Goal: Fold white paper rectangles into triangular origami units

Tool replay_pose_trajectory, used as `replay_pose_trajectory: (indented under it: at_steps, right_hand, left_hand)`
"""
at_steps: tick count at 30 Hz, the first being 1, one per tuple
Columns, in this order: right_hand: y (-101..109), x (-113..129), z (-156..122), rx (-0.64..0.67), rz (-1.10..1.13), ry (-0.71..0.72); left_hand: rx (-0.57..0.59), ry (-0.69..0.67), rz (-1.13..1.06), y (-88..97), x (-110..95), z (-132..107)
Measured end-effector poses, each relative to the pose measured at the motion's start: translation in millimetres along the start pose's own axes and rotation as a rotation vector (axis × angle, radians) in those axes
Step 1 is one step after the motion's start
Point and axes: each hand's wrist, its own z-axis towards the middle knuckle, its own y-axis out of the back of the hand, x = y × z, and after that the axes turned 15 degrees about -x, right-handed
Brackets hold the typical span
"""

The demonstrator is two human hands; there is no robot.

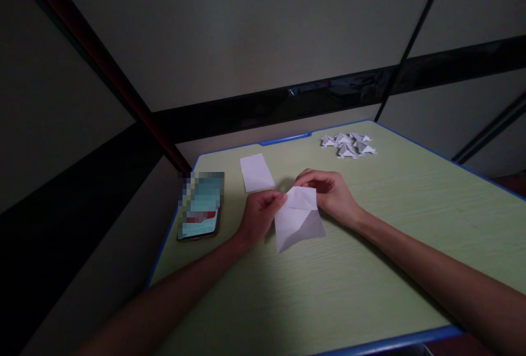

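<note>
A white paper sheet, partly folded, is held just above the green desk between both hands. My left hand pinches its left upper corner with closed fingers. My right hand grips the top right edge, fingers curled over the fold. The lower part of the sheet hangs toward me and touches or nearly touches the desk.
A flat white paper slip lies behind my left hand. A phone with a lit screen rests at the desk's left edge. Several small folded paper pieces are piled at the far right. The desk has a blue rim.
</note>
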Motion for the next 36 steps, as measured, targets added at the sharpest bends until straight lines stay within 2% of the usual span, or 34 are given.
replay_pose_trajectory:
  at_steps: [4,9,12,17,20,23,28,36]
  right_hand:
    - [1.6,2.4,-2.5,-0.063,-0.133,0.227]
    - [-1.5,6.4,-6.4,-0.112,-0.248,0.336]
    - [-3.2,5.0,-4.4,-0.095,-0.127,0.219]
    - [-0.3,5.0,0.9,0.053,0.179,-0.190]
    - [1.3,7.5,2.7,0.081,0.282,-0.373]
    - [1.4,7.8,3.3,0.071,0.306,-0.464]
    - [2.4,5.0,1.5,0.192,0.312,-0.569]
    - [4.4,6.5,2.7,0.238,0.327,-0.600]
  left_hand:
    - [0.016,-0.046,0.026,-0.8,-0.4,-0.4]
    - [0.013,-0.038,0.024,-1.4,-0.4,-0.2]
    - [0.000,0.004,0.008,-0.9,0.0,1.5]
    - [-0.075,0.077,-0.059,0.2,2.8,5.0]
    - [-0.073,0.095,-0.073,-0.5,4.1,4.9]
    - [-0.022,0.065,-0.051,-1.1,3.5,3.3]
    - [0.028,0.033,-0.035,-0.4,0.7,0.8]
    - [0.063,0.011,-0.033,-1.3,1.8,1.1]
